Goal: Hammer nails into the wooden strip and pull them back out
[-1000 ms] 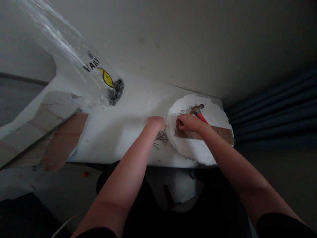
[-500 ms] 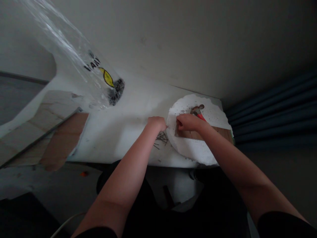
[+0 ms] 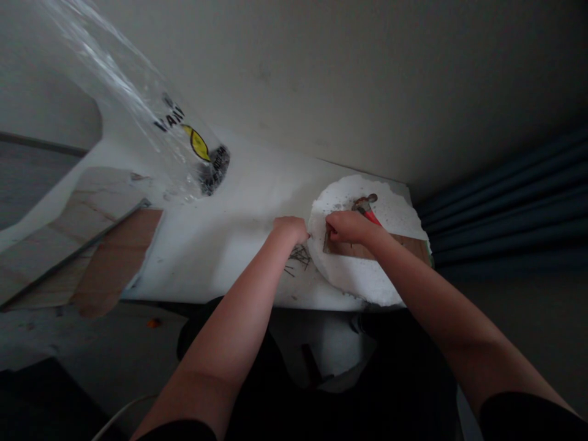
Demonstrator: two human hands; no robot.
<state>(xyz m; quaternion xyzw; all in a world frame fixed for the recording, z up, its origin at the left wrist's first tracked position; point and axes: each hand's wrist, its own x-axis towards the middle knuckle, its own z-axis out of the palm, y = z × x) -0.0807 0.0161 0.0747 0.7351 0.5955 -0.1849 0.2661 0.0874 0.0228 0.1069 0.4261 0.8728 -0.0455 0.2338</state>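
Observation:
My right hand point(image 3: 345, 226) is closed over the left end of a wooden board point(image 3: 404, 246). Whatever its curled fingers hold is hidden. The board lies on a round white foam slab point(image 3: 353, 272) with a ragged edge. Just behind that hand rests a hammer point(image 3: 366, 205) with a red handle and a rusty head. My left hand point(image 3: 291, 228) is closed beside the slab's left edge, its fingertips mostly out of sight. Directly in front of it, a loose pile of nails point(image 3: 300, 256) lies on the white table.
A clear plastic wrap roll or bag point(image 3: 184, 147) with a yellow print stands at the back left. Wooden boards point(image 3: 114, 260) lie on the left of the white table point(image 3: 206, 245). Dark curtains point(image 3: 505, 208) hang at the right, and a wall rises behind.
Both hands keep the same place and closed shape. The whole view has shifted very slightly; the nails, hammer and board lie as before.

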